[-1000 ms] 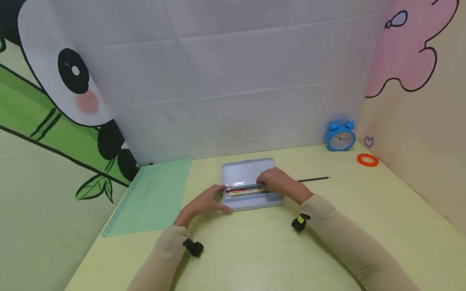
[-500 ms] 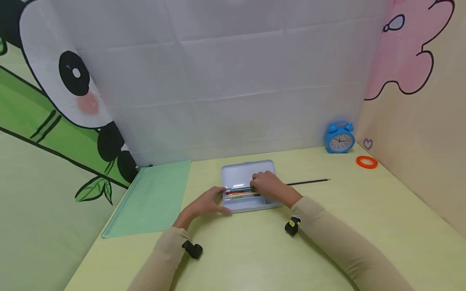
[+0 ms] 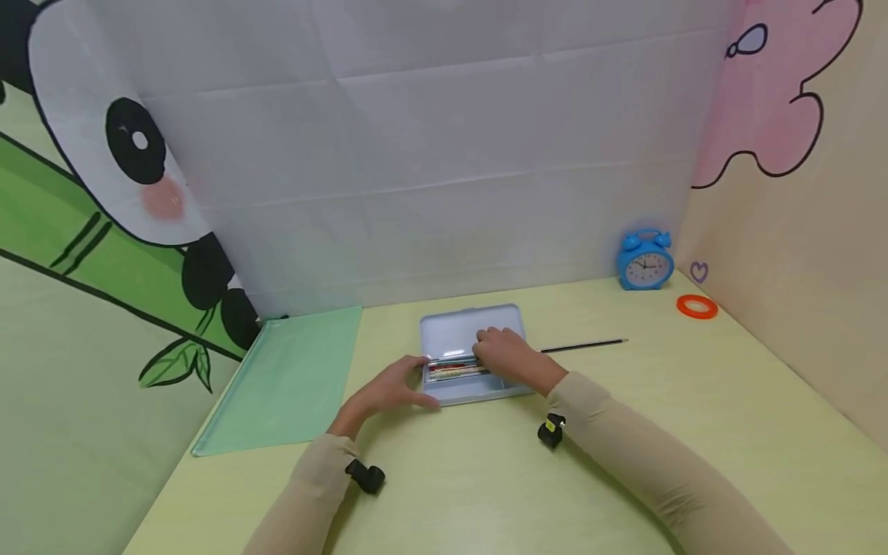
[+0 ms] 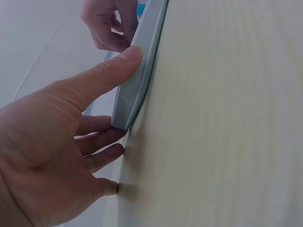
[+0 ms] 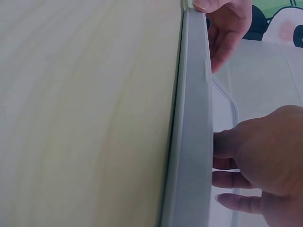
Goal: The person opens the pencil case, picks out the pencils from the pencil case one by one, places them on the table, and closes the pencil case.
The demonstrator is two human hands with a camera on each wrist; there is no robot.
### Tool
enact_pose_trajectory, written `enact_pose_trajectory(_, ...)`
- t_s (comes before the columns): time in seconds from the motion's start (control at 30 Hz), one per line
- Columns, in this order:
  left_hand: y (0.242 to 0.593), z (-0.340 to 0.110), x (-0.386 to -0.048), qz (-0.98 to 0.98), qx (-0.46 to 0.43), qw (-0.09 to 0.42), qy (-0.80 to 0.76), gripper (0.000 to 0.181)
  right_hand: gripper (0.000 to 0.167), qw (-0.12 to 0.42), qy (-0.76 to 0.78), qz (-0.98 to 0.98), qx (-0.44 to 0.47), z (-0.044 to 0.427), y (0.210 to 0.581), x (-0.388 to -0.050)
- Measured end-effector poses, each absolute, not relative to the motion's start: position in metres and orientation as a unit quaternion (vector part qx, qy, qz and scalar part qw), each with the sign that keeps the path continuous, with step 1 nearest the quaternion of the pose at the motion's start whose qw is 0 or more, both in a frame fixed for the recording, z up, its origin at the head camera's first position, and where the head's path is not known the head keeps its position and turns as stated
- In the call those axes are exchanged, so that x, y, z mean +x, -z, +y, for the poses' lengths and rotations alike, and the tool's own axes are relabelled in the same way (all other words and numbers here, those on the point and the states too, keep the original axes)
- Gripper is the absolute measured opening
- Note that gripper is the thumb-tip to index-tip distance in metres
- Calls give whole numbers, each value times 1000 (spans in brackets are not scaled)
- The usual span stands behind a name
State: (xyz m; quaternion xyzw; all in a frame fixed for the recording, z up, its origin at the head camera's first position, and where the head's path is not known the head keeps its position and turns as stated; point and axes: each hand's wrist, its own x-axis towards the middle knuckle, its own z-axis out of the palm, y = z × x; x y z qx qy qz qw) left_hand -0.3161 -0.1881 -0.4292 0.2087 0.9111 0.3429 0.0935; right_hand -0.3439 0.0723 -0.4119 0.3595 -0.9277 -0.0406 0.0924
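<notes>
At frame centre, a pale-blue rectangular plastic pencil case (image 3: 463, 333) lies open; bare left hand (image 3: 390, 387) clasps its left end, likely to steady it. Right hand (image 3: 513, 357) dips inside, by slim multicoloured sticks (image 3: 454, 371); fingertips hidden, can't tell grip.

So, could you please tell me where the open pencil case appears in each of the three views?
Head: the pencil case lies open, just below the picture's centre.
Left wrist: its side slants down from the top edge, near the middle.
Right wrist: its side runs from top to bottom, just right of centre.
Shared landmark: the left hand, at one end of the case in all three.
</notes>
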Motion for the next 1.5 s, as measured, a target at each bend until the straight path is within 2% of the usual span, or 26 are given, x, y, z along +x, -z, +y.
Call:
enact_pose_trajectory(0.8,430,-188,-318,912,208,90,-341,94,18,44,53,-941,331,67,404,-336)
enact_pose_trajectory(1.03,430,-189,-318,912,204,98,-343,94,14,44,35,-941,335,66,402,-334)
enact_pose_trajectory(1.33,428,-188,-316,914,202,93,-340,94,19,46,20,-944,325,68,396,-331)
enact_pose_trajectory(1.5,431,-188,-317,913,203,95,-340,95,16,59,32,-939,337,75,391,-325)
